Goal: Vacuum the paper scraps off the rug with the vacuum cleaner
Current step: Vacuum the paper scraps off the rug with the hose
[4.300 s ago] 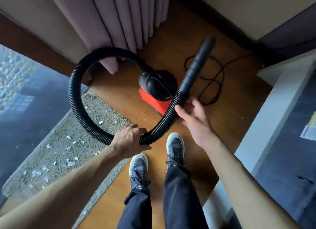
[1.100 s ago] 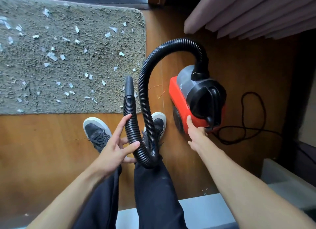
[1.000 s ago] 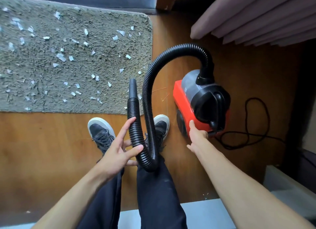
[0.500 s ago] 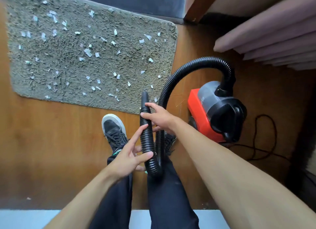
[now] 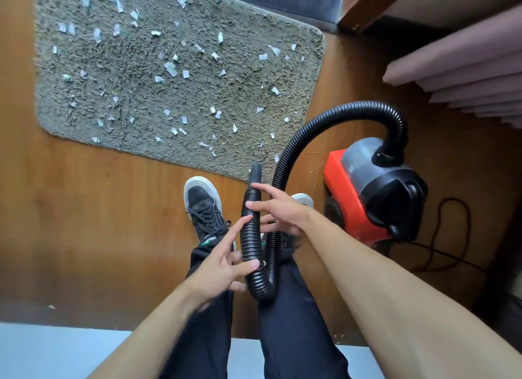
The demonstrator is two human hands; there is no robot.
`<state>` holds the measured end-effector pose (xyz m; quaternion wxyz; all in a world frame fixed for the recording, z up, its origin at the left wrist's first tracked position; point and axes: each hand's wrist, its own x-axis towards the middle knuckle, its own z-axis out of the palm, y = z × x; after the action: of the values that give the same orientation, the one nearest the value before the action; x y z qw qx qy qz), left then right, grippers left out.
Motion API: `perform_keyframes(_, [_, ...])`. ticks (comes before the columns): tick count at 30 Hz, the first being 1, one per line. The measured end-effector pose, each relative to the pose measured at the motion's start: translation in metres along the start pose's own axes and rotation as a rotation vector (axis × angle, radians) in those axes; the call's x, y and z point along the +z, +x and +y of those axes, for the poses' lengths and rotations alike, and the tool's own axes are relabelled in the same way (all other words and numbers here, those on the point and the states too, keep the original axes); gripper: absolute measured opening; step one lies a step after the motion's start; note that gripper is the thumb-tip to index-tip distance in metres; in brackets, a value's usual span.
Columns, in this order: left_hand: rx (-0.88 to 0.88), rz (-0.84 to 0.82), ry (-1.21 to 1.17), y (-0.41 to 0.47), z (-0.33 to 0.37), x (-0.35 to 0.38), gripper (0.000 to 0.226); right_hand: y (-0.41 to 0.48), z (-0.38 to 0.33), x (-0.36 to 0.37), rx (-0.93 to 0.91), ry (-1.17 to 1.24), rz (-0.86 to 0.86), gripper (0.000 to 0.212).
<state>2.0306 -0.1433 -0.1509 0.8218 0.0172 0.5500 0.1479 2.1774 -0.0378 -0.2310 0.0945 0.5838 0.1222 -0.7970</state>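
Head view: hose [image 5: 250, 237] between both hands' grips.

Red vacuum cleaner [image 5: 364, 206], black hose [image 5: 327, 124], grey rug [image 5: 240, 101]

A shaggy grey-green rectangular rug [image 5: 180, 76] lies flat on the wooden floor, strewn with small white paper scraps [image 5: 171, 68] across most of its pile. Just beside its right near corner stands a red and black canister vacuum cleaner [image 5: 375, 195]. Its black ribbed hose [image 5: 333, 118] arches up from the top, drops, bends in a tight U, and ends in a smooth black nozzle [image 5: 255, 172] pointing at the rug's near edge.
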Motion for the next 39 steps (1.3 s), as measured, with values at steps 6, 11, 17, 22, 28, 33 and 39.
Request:
perform_keyframes(6, [-0.004,0.029,-0.045,-0.002,-0.005,-0.004,0.08,0.01,0.003,0.013,0.05,0.007,0.01,0.058])
perform_keyframes(11, [-0.002,0.037,-0.045,0.003,-0.004,-0.009,0.08,0.017,0.002,0.02,0.024,0.007,0.068,0.057])
perform_keyframes(17, [0.002,0.047,-0.026,0.011,-0.001,-0.013,0.078,0.021,-0.001,0.022,-0.007,0.008,0.137,0.056])
perform_keyframes(22, [-0.005,0.034,0.019,0.018,0.003,-0.01,0.078,0.02,0.003,0.017,-0.034,0.035,0.235,0.057])
perform_keyframes(28, [0.004,0.004,0.095,0.029,0.013,-0.003,0.076,0.013,-0.001,0.003,-0.08,0.107,0.338,0.054])
perform_keyframes(33, [0.014,-0.004,0.117,0.036,0.02,0.001,0.077,0.014,-0.007,-0.005,-0.079,0.11,0.327,0.056])
perform_keyframes(39, [0.047,0.029,0.079,0.034,0.018,0.0,0.078,0.019,-0.014,0.003,-0.072,0.076,0.284,0.057])
